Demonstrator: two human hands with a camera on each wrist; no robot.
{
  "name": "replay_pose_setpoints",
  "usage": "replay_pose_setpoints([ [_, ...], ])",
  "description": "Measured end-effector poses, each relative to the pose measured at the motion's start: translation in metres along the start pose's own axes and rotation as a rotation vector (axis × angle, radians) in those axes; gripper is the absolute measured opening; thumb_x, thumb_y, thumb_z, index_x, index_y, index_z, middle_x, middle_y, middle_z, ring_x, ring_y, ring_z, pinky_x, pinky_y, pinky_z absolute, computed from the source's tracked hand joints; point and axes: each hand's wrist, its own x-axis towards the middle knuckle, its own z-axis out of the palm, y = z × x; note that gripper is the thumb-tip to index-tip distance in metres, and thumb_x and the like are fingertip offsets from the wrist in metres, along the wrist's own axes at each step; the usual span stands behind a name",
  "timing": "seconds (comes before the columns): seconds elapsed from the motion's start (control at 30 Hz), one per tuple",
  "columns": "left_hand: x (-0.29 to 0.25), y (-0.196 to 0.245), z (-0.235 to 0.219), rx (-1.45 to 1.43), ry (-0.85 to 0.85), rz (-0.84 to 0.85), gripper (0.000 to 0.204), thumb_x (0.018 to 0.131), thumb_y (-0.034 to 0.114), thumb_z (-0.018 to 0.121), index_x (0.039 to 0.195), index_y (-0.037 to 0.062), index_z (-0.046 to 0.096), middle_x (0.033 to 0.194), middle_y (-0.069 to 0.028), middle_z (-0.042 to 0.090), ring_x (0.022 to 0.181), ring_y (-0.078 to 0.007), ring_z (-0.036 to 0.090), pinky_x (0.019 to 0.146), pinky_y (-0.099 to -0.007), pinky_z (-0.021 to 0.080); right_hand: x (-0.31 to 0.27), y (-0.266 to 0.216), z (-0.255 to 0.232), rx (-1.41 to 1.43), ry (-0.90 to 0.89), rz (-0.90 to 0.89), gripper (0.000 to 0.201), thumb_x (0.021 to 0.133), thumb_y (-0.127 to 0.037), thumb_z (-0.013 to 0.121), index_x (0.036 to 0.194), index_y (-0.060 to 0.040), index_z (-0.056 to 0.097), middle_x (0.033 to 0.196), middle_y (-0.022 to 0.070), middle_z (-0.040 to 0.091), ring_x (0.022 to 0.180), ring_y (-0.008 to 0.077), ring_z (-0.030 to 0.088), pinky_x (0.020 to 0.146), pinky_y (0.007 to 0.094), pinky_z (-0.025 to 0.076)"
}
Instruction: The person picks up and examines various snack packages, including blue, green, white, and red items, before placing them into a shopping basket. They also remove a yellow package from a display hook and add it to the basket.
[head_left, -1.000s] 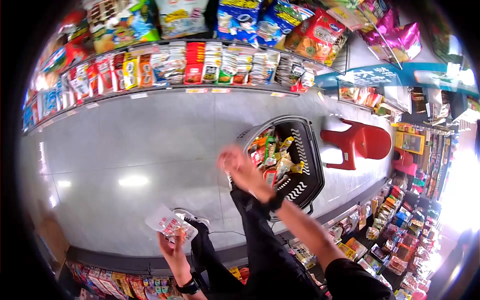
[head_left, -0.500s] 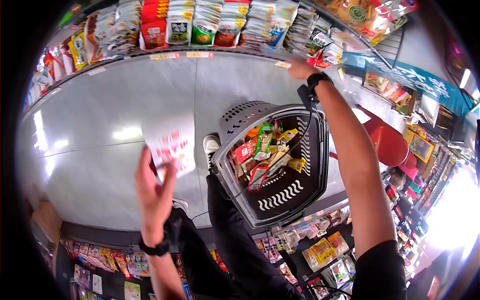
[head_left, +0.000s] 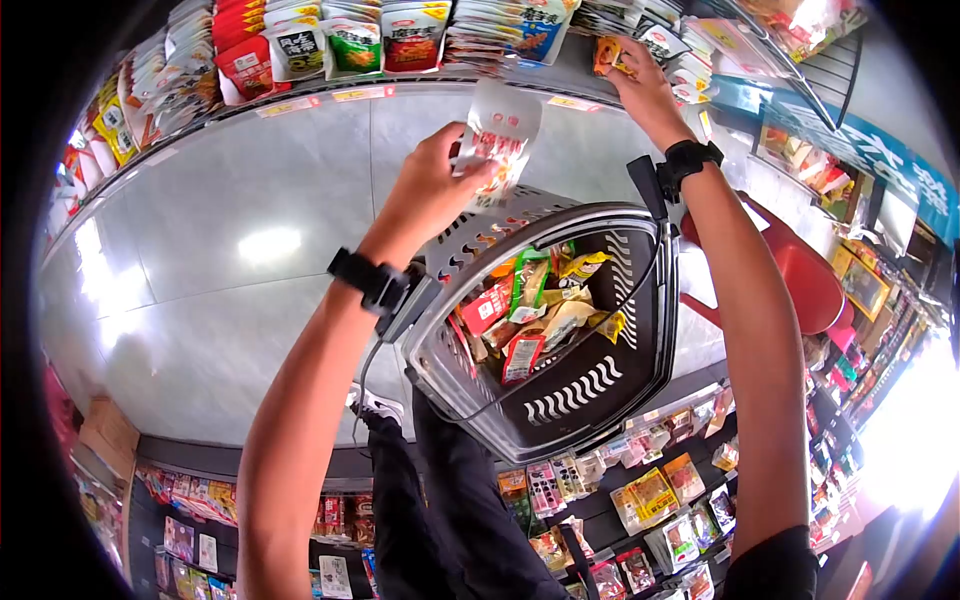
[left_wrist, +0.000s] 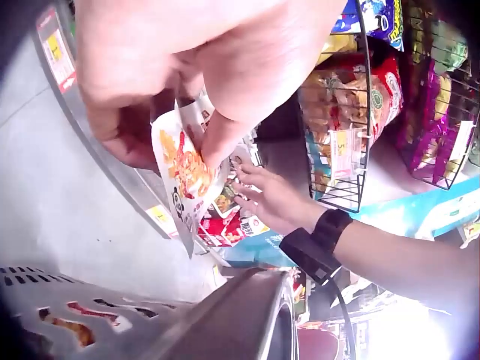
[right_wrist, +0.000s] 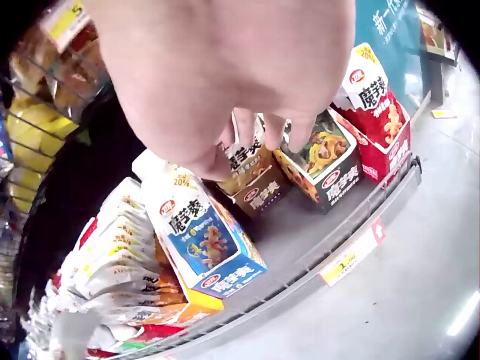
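While left fingers (head_left: pixel 442 140) pinch a white, red-lettered packet (head_left: pixel 505 125), right fingers (right_wrist: pixel 301 129) reach a brown one (right_wrist: pixel 244 171), grip unclear.

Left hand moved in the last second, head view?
Yes: toward the far shelf's front edge. The left hand was well back from it; now its pouch overlaps that edge in view.

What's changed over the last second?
The right hand went from beside the basket forward to the shelf; whether it grips a packet there is unclear. The left hand moved forward and right, still holding its white packet. The snacks in the basket look unchanged.
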Motion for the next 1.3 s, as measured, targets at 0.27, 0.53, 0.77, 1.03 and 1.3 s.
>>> replay_pose_setpoints([
  [0.27, -0.019, 0.017, 0.017, -0.206, -0.02, 0.086, 0.033, 0.088, 0.019, 0.069, 0.107, -0.0052, 0.057, 0.098, -0.0167, 0.069, 0.089, -0.0214, 0.067, 0.077, -0.0342, 0.052, -0.023, -0.003, -0.005, 0.229, -0.188, 0.117, 0.043, 0.092, -0.023, 0.064, 0.126, 0.0009, 0.054, 0.121, 0.013, 0.064, 0.114, 0.0202, 0.061, 0.094, 0.0303, 0.049],
  [0.53, -0.124, -0.01, -0.07, -0.325, 0.19, 0.007, 0.025, 0.092, 0.008, 0.066, 0.111, -0.0045, 0.056, 0.098, -0.0089, 0.067, 0.091, -0.0127, 0.065, 0.076, -0.0277, 0.053, -0.108, -0.12, -0.019, 0.158, -0.416, -0.063, 0.019, 0.095, -0.012, 0.06, 0.111, -0.0027, 0.061, 0.097, 0.0093, 0.071, 0.093, 0.0158, 0.068, 0.083, 0.0302, 0.053],
  [0.77, -0.293, -0.035, -0.148, -0.468, 0.452, -0.158, 0.025, 0.092, 0.009, 0.065, 0.113, -0.0024, 0.056, 0.103, -0.0068, 0.066, 0.09, -0.0099, 0.06, 0.079, -0.0257, 0.05, -0.199, -0.317, 0.01, 0.114, -0.518, -0.164, 0.019, 0.094, -0.009, 0.059, 0.112, -0.002, 0.059, 0.099, 0.0097, 0.07, 0.087, 0.0192, 0.068, 0.078, 0.0317, 0.054],
  [1.03, -0.519, -0.07, -0.167, -0.824, 0.7, -0.112, 0.022, 0.09, 0.003, 0.065, 0.109, -0.0027, 0.056, 0.1, -0.0054, 0.064, 0.094, -0.0086, 0.056, 0.083, -0.025, 0.046, -0.349, -0.48, 0.145, 0.096, -1.044, -0.371, 0.04, 0.094, -0.011, 0.059, 0.13, -0.0006, 0.046, 0.107, 0.0142, 0.065, 0.089, 0.0243, 0.068, 0.081, 0.0357, 0.053],
  [1.3, -0.686, -0.076, -0.185, -1.192, 0.992, -0.04, 0.024, 0.093, 0.007, 0.064, 0.112, -0.003, 0.054, 0.104, -0.0039, 0.064, 0.095, -0.0086, 0.058, 0.083, -0.0237, 0.046, -0.472, -0.613, 0.252, 0.161, -1.208, -0.452, 0.025, 0.097, -0.016, 0.053, 0.113, 0.0032, 0.055, 0.086, 0.0182, 0.064, 0.075, 0.0327, 0.062, 0.07, 0.0377, 0.049],
])
